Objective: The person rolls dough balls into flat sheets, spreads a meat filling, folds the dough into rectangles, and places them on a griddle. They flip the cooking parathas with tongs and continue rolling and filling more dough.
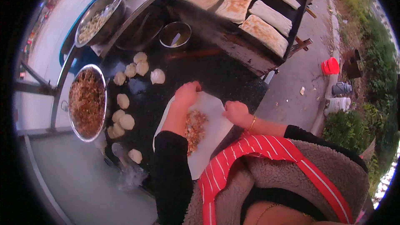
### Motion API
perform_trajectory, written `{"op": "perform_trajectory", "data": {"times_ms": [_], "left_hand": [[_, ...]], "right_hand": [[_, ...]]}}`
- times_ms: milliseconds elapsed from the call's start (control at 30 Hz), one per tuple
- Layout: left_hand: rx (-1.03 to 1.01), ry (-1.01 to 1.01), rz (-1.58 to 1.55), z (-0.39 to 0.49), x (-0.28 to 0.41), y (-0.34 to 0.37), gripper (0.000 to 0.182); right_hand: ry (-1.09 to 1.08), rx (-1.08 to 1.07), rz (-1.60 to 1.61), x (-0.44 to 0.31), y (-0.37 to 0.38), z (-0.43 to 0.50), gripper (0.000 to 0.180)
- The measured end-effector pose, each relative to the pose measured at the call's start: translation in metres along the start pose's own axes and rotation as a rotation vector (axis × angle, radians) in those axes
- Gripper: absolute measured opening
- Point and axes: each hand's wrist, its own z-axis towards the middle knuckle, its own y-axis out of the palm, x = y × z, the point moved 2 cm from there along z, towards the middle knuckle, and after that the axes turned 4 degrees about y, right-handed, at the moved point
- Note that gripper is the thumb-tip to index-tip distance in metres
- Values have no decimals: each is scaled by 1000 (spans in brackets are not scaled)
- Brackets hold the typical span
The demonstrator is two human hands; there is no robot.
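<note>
A thin sheet of dough (212,131) lies on the dark work surface in front of me, with a strip of chopped reddish filling (195,129) along its middle. At the sheet's far edge is my left hand (187,93), its fingers closed on the dough, with the forearm passing over the sheet's left part. My right hand (236,111) pinches the right corner of the sheet; the fingertips of both hands are partly hidden. Left of the sheet, several dough balls (127,122) sit on the surface. A metal bowl of minced filling (87,103) stands beyond them.
A black griddle (231,28) with several flat filled breads (264,34) stands at the back right. Behind the dough balls are a small bowl with a utensil (175,35) and a large steel bowl of chopped food (95,25). A crumpled plastic bag (132,175) lies at the near left.
</note>
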Motion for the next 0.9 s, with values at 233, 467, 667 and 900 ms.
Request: {"op": "perform_trajectory", "data": {"times_ms": [233, 467, 667, 900], "left_hand": [[57, 72, -275, -20, -5, -30, 10], [81, -6, -372, -96, -45, -55, 13], [136, 123, -157, -139, -76, -26, 17], [199, 55, 87, -167, -85, 2, 29]], "right_hand": [[-128, 46, 366, -3, -3, -9, 22], [-422, -81, 451, -34, 14, -48, 20], [-719, -144, 26, -58, 53, -75, 25], [-955, -363, -366, -73, 57, -110, 27]]}}
